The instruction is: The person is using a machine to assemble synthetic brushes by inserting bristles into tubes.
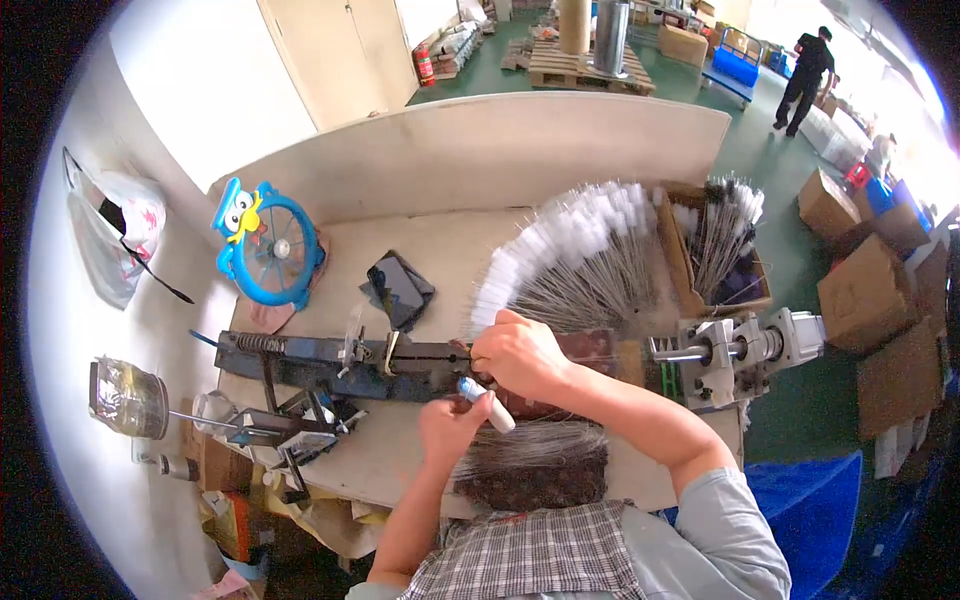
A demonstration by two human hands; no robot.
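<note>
Left hand [450, 425]: pinching a light, stiff white tube [487, 403] mid-body.
Right hand [518, 355]: pressing closed on the jig [330, 362], probably pinching a thin, springy wire.

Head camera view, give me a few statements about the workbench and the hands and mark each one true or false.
1. The left hand holds a small white tube with a blue end. True.
2. The right hand rests on the long dark metal jig. True.
3. The blue fan stands at the right end of the bench. False: it stands at the left end, near the wall.
4. The white-tipped wire brushes are fanned out beyond the hands. True.
5. The dark phone is in the left hand. False: it lies on the bench beside the fan.
</note>
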